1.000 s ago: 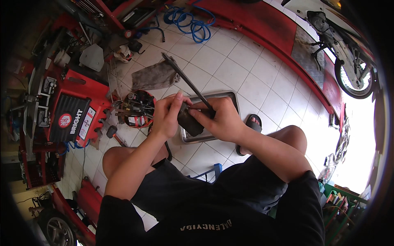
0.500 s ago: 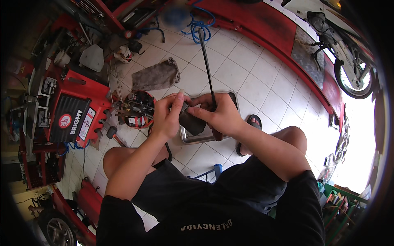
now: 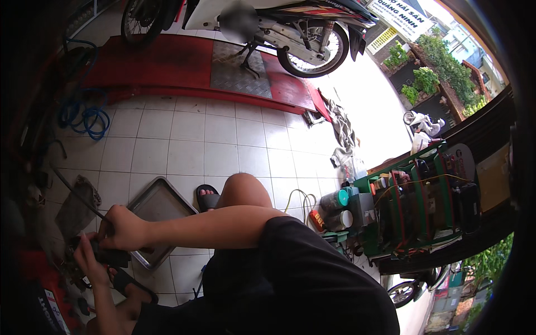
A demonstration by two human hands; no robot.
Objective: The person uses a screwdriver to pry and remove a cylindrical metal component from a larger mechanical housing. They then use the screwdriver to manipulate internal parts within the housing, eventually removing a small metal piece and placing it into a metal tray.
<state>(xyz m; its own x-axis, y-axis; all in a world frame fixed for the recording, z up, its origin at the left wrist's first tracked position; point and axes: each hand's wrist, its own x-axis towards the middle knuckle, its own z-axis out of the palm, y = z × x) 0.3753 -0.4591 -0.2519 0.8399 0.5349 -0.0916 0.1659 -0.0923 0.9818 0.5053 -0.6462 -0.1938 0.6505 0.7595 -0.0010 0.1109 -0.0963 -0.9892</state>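
Note:
At the lower left of the view, my two hands are close together around a dark, rounded part (image 3: 115, 257) whose kind I cannot make out. The fingers of my left hand (image 3: 92, 262) are closed on its near left side. My right hand (image 3: 124, 228) grips the part from above and also holds a long screwdriver (image 3: 78, 192), its thin shaft slanting up to the far left. The screwdriver's handle is mostly hidden by the hand. Just beyond my right wrist, a shallow metal tray (image 3: 180, 195) lies on the tiles, partly covered by my forearm.
A grey rag (image 3: 72, 215) lies left of the tray. Blue hose (image 3: 92, 121) is coiled at the far left. A motorbike (image 3: 312, 47) stands on a red lift platform (image 3: 167, 67). On the right are a green rack (image 3: 368, 223) and jars (image 3: 335, 201).
My view has swung to the right, so hands, tray and rag now appear farther left, and the green rack and street have come into sight. Both hands keep hold of the dark part.

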